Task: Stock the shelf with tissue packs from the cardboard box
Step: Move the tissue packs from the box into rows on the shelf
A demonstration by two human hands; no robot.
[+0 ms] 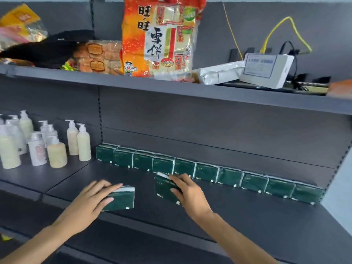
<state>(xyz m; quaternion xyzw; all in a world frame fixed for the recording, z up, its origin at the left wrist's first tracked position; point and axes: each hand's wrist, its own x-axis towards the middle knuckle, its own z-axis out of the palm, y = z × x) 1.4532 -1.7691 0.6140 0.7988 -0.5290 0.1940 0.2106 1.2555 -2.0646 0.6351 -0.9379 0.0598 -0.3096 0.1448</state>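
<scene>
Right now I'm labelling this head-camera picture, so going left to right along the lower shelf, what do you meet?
Pump bottles → left hand holding a green tissue pack → right hand holding another tissue pack → right end of the back row of tissue packs.

A row of ten dark green tissue packs with white edges stands upright along the back of the grey shelf, each touching the next, running from the far left toward the near right end by the shelf's side wall. In front of the row, two more packs of the same kind are apart from each other. The left pack lies tilted on the shelf near the front edge. The right pack stands just before the row's middle, leaning slightly, its white top edge up.
</scene>
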